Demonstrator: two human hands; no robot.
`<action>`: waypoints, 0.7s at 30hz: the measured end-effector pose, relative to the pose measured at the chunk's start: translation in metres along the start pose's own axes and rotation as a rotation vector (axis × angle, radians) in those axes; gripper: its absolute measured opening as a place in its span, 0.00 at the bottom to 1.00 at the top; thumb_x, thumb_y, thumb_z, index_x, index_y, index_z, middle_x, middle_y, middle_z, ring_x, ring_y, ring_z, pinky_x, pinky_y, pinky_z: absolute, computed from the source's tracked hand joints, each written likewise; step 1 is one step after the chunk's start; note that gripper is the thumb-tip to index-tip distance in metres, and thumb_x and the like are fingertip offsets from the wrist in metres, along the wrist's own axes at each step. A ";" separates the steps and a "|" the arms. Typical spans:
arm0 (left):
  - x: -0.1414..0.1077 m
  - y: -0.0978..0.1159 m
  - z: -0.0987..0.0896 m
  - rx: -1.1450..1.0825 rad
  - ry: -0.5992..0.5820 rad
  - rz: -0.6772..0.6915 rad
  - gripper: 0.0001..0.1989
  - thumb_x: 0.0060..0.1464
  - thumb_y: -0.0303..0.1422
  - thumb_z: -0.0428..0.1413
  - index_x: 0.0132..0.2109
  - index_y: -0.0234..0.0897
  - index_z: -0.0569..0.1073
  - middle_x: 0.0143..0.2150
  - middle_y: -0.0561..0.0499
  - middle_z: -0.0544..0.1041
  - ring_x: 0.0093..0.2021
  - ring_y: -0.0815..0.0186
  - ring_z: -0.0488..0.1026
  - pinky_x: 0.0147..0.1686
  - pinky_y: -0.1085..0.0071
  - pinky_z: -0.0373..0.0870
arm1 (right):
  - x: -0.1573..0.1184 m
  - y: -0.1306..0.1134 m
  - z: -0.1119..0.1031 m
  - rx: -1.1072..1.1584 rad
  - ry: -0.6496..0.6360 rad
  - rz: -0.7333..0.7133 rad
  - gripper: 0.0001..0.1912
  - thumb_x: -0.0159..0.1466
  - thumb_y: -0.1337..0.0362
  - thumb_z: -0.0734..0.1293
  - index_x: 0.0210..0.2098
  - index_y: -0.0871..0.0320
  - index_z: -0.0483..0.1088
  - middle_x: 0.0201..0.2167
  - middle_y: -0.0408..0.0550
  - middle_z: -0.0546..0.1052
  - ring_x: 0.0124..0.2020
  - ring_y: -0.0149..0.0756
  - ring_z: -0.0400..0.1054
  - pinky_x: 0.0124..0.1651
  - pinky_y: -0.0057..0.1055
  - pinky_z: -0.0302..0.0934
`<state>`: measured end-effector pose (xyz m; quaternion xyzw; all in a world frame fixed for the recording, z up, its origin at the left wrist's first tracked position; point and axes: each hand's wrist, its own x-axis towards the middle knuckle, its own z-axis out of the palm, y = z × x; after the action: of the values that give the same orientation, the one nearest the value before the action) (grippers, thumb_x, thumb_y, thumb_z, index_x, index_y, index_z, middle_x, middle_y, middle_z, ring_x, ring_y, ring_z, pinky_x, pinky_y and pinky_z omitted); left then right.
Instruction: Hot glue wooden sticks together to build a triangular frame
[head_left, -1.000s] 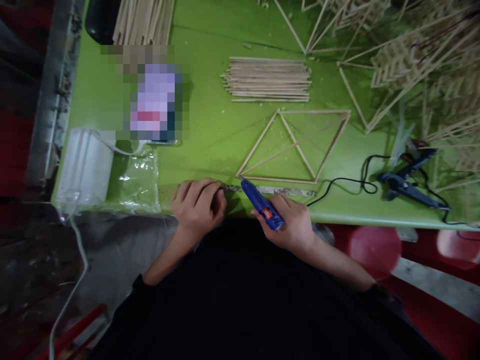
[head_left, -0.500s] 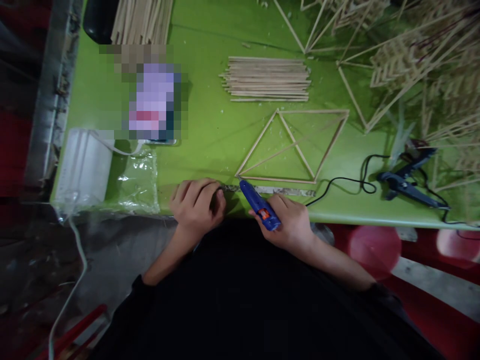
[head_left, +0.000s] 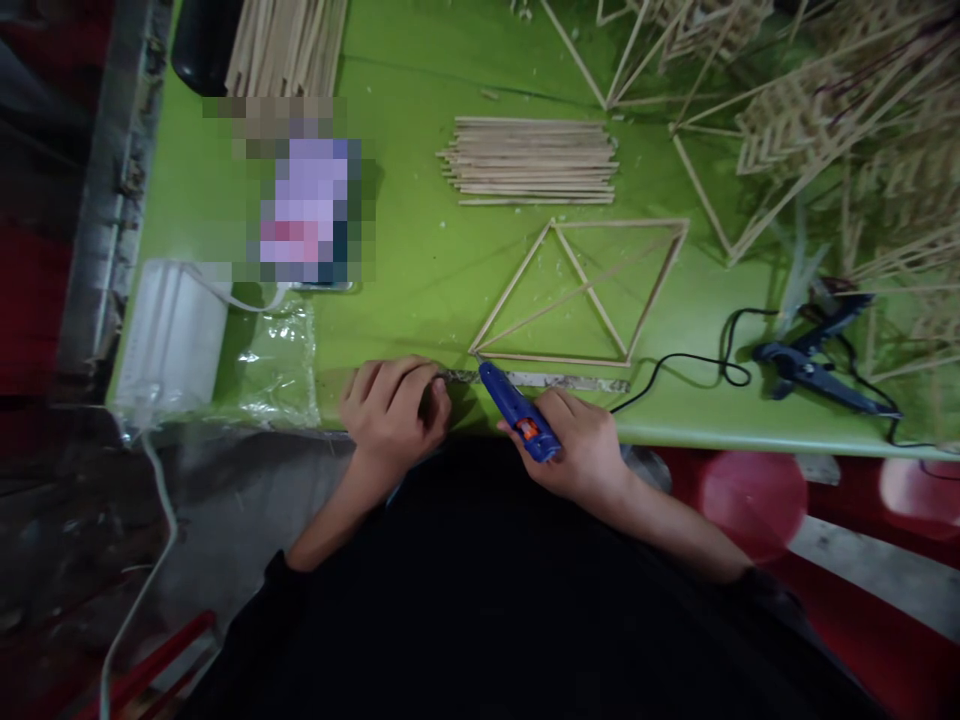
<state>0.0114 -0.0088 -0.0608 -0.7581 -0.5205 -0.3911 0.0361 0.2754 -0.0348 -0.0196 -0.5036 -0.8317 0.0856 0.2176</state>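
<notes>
Two hands work at the near edge of a green bench [head_left: 420, 270]. Above centre lies a bundle of loose sticks [head_left: 531, 160], and just below it a flat stick frame [head_left: 581, 290] of joined triangles. More stick frames [head_left: 825, 110] crowd the upper right. A second glue gun [head_left: 814, 365] lies at the right, its black cord looping toward the middle. At the left sit a white box [head_left: 169, 335], a clear plastic bag [head_left: 281, 365] and a blurred patch; another heap of sticks [head_left: 289, 45] lies at the upper left.

The right hand [head_left: 581, 450] is wrapped around a blue glue gun [head_left: 517, 410], fingers closed on its body, nozzle pointing up-left to the frame's lower left corner, touching or just short of it. The left hand [head_left: 394, 410] is curled into a loose fist on the bench edge, just left of that corner, knuckles beside a narrow strip [head_left: 555, 381] running along the edge; whether it holds anything cannot be told.
</notes>
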 end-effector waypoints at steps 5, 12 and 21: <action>0.000 0.000 -0.001 -0.022 -0.006 0.006 0.13 0.61 0.28 0.66 0.52 0.44 0.82 0.46 0.46 0.89 0.42 0.53 0.83 0.42 0.55 0.75 | -0.001 0.000 -0.001 0.006 0.009 0.000 0.16 0.79 0.54 0.70 0.36 0.53 0.67 0.29 0.45 0.74 0.26 0.36 0.68 0.29 0.37 0.58; 0.001 0.000 0.000 -0.012 -0.003 0.010 0.13 0.61 0.28 0.66 0.51 0.45 0.81 0.46 0.47 0.89 0.42 0.53 0.84 0.42 0.55 0.75 | -0.002 0.001 -0.001 0.009 -0.016 0.017 0.16 0.78 0.54 0.71 0.36 0.53 0.66 0.29 0.45 0.75 0.26 0.36 0.68 0.30 0.37 0.56; 0.000 -0.001 0.001 -0.007 -0.006 0.016 0.12 0.62 0.28 0.66 0.52 0.45 0.82 0.46 0.47 0.89 0.43 0.54 0.83 0.43 0.55 0.74 | -0.002 -0.001 -0.003 0.046 0.005 0.012 0.13 0.77 0.55 0.72 0.39 0.55 0.71 0.31 0.46 0.78 0.27 0.36 0.71 0.30 0.36 0.59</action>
<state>0.0108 -0.0076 -0.0616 -0.7636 -0.5131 -0.3904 0.0348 0.2768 -0.0374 -0.0168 -0.5038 -0.8259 0.1048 0.2305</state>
